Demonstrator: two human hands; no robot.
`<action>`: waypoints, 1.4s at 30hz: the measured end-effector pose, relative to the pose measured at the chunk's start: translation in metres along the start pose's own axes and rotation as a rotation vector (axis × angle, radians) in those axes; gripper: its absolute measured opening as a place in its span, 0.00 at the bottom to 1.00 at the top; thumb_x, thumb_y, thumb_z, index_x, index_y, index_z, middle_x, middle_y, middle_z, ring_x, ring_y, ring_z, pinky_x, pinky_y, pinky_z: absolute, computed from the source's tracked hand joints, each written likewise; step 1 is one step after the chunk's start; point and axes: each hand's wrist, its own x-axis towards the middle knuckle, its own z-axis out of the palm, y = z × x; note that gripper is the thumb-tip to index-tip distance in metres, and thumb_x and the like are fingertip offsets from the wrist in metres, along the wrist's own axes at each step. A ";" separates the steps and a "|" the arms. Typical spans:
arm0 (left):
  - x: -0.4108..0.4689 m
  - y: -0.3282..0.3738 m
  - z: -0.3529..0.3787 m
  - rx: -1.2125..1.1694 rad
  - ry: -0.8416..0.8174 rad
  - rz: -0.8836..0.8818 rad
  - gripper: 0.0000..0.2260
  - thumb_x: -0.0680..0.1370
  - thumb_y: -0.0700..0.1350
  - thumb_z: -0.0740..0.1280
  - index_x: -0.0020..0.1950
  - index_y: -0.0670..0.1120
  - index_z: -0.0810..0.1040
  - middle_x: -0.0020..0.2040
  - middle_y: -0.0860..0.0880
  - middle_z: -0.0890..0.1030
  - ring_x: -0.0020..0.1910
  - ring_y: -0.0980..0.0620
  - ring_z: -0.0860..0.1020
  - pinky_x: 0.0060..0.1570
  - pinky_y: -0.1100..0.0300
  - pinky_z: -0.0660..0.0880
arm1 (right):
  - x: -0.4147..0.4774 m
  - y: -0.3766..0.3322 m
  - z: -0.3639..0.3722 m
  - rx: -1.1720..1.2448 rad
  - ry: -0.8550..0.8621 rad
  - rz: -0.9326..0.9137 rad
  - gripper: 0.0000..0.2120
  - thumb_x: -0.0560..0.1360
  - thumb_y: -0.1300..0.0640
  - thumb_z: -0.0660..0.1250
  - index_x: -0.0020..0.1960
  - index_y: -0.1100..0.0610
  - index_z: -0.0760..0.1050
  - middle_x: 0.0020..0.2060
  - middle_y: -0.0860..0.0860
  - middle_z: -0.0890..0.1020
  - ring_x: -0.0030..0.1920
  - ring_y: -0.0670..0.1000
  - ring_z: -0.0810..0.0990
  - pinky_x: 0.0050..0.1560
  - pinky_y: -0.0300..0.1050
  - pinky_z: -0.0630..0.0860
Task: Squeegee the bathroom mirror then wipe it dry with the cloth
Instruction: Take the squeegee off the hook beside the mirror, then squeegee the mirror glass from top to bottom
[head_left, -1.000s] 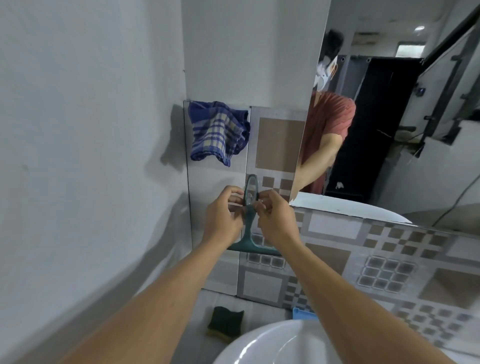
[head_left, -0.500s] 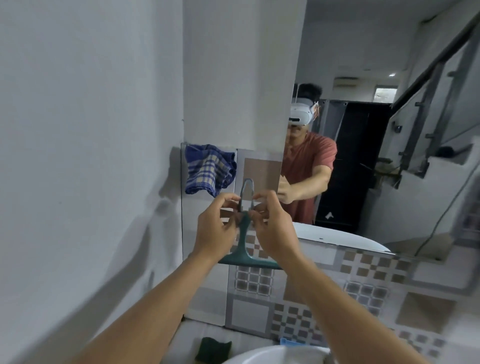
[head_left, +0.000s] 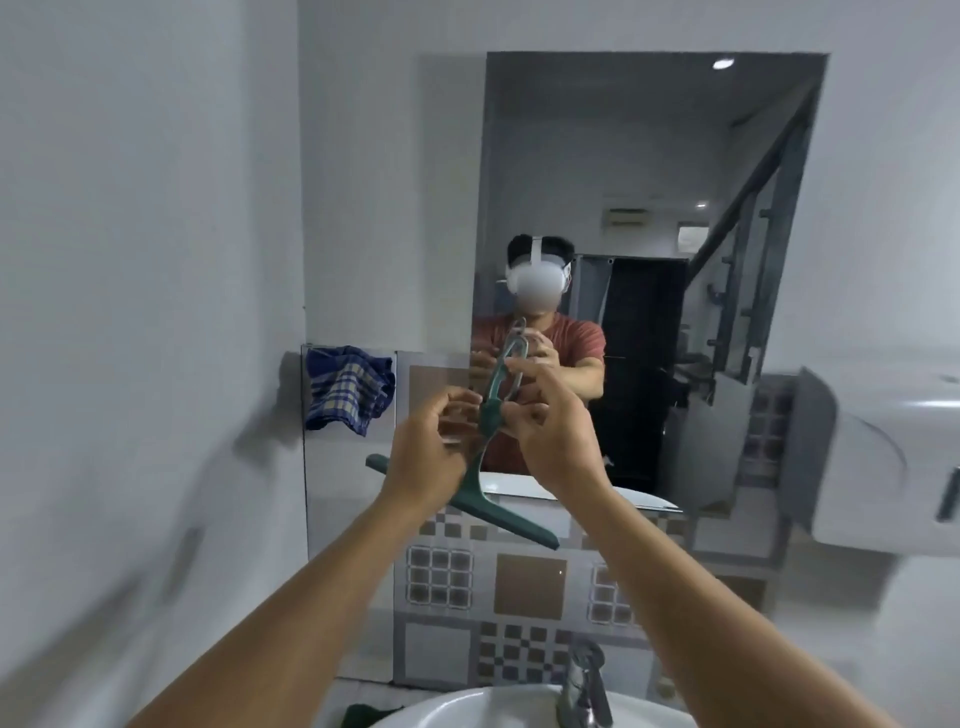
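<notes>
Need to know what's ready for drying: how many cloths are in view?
1: the blue checked cloth hanging on the tiled wall, left of the mirror. Others may be out of view.

squeegee (head_left: 480, 470) tilted; left hand (head_left: 426, 462), right hand (head_left: 556, 441) on handle; before mirror (head_left: 649, 208)

We face plain white walls (head_left: 130, 260), with a band of grey and brown patterned tiles (head_left: 527, 587) low at six o'clock, a white basin (head_left: 467, 709) and chrome tap (head_left: 584, 686) beneath, and a white wall fixture (head_left: 883, 467) at three o'clock, all evenly and softly lit.
</notes>
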 end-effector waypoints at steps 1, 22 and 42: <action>-0.002 0.007 0.004 0.015 -0.016 0.015 0.15 0.73 0.39 0.76 0.57 0.49 0.77 0.50 0.57 0.82 0.50 0.60 0.82 0.50 0.70 0.79 | -0.002 -0.005 -0.008 0.014 0.014 0.009 0.23 0.77 0.66 0.69 0.66 0.45 0.75 0.45 0.45 0.85 0.44 0.48 0.86 0.47 0.52 0.84; 0.031 0.136 0.042 0.317 -0.117 0.496 0.24 0.70 0.32 0.76 0.65 0.44 0.81 0.55 0.47 0.86 0.49 0.54 0.84 0.54 0.69 0.77 | 0.010 -0.040 -0.176 -0.929 0.093 -0.515 0.23 0.73 0.48 0.74 0.66 0.52 0.78 0.66 0.53 0.78 0.70 0.59 0.69 0.69 0.65 0.67; 0.104 0.165 0.033 0.588 -0.017 0.818 0.11 0.75 0.40 0.72 0.57 0.42 0.84 0.48 0.46 0.86 0.45 0.47 0.81 0.45 0.49 0.81 | 0.070 -0.059 -0.183 -0.969 0.099 -0.584 0.20 0.77 0.44 0.68 0.67 0.48 0.75 0.54 0.49 0.79 0.54 0.53 0.79 0.53 0.52 0.71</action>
